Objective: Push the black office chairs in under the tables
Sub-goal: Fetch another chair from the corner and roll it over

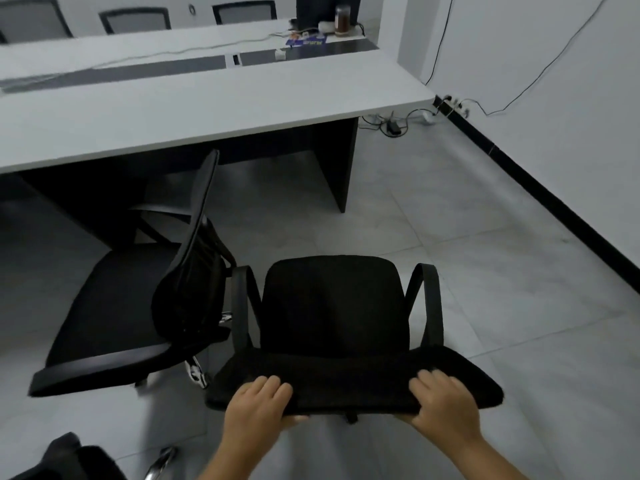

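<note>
A black office chair (pixel 332 306) with two armrests stands right in front of me on the tiled floor, its seat facing the white table (pixel 214 109). My left hand (pixel 258 403) and my right hand (pixel 441 403) both grip the top edge of its backrest. A second black chair (pixel 138 306) stands to the left, turned sideways, its seat partly beneath the table edge. The two chairs almost touch at the armrest.
A dark panel leg (pixel 341 164) holds up the table's right end. Cables and a power strip (pixel 450 107) lie by the wall at the right. Part of another black chair (pixel 65 459) shows at the bottom left. More chairs (pixel 135 20) stand beyond the far table.
</note>
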Motion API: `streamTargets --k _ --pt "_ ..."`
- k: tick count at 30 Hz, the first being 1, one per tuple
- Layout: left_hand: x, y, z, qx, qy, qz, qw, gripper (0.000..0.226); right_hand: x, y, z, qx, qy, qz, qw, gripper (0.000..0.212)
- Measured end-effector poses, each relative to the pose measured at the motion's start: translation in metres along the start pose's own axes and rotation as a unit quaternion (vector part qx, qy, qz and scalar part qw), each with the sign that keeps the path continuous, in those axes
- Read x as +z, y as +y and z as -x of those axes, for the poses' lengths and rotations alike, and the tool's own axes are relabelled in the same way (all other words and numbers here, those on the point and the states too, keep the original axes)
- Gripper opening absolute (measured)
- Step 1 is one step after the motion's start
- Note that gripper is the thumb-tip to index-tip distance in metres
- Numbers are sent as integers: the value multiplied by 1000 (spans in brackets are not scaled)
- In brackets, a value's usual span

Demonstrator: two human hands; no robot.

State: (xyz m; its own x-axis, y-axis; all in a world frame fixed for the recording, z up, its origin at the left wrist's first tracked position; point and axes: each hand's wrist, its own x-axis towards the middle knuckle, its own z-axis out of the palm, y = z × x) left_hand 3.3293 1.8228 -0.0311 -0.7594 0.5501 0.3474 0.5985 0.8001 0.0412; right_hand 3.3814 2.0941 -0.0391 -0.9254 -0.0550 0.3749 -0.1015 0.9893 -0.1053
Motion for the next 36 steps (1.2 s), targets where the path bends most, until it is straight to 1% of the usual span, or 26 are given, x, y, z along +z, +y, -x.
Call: streamTargets --k 1,3,4,6,10,14,16,17,20,23,25,27,28,31,33,36 --pt "2 -4 -10 -1 5 -14 1000 59 2 3 -9 -5 -9 6 1000 70" --pt "4 -9 -30 0 5 -48 999 72 6 9 -26 -20 -29 8 999 54" --pt "5 -11 -40 0 5 -60 998 71 9 13 -34 -24 -36 5 999 50" --pt "10 -16 -56 0 10 -71 997 62 17 23 -48 -26 -27 -1 999 49" --pt "31 -27 -84 7 40 -66 997 53 39 45 -80 -39 23 -14 999 55" --pt "44 -38 -127 -1 54 -67 996 51 48 69 -131 -66 -5 -6 998 53" --pt "52 -44 -149 -9 48 -63 997 50 57 84 -159 -72 -18 -18 997 53" --pt "57 -48 -161 -15 45 -65 997 52 63 91 -174 -72 -18 -25 997 55" --pt "73 -59 -196 -37 31 -72 996 68 80 110 -219 -85 -21 -30 996 58" --pt "83 -74 -235 -66 21 -73 995 66 92 125 -271 -98 -43 -30 994 54" --pt "90 -85 -257 -73 23 -68 995 78 101 130 -303 -107 -53 -34 992 55" --pt "99 -101 -279 -85 21 -64 994 81 117 135 -331 -114 -53 -35 991 56" --pt "103 -112 -291 -91 7 -63 994 78 124 137 -346 -122 -49 -36 991 56" --pt "105 -141 -326 -103 -73 -71 989 51 143 138 -390 -139 -38 -40 989 58" --pt "105 -158 -347 -118 -99 -86 984 52 153 136 -419 -149 -45 -41 987 58" --pt "109 -183 -378 -135 -97 -101 981 51 168 135 -463 -172 -48 -46 983 58"
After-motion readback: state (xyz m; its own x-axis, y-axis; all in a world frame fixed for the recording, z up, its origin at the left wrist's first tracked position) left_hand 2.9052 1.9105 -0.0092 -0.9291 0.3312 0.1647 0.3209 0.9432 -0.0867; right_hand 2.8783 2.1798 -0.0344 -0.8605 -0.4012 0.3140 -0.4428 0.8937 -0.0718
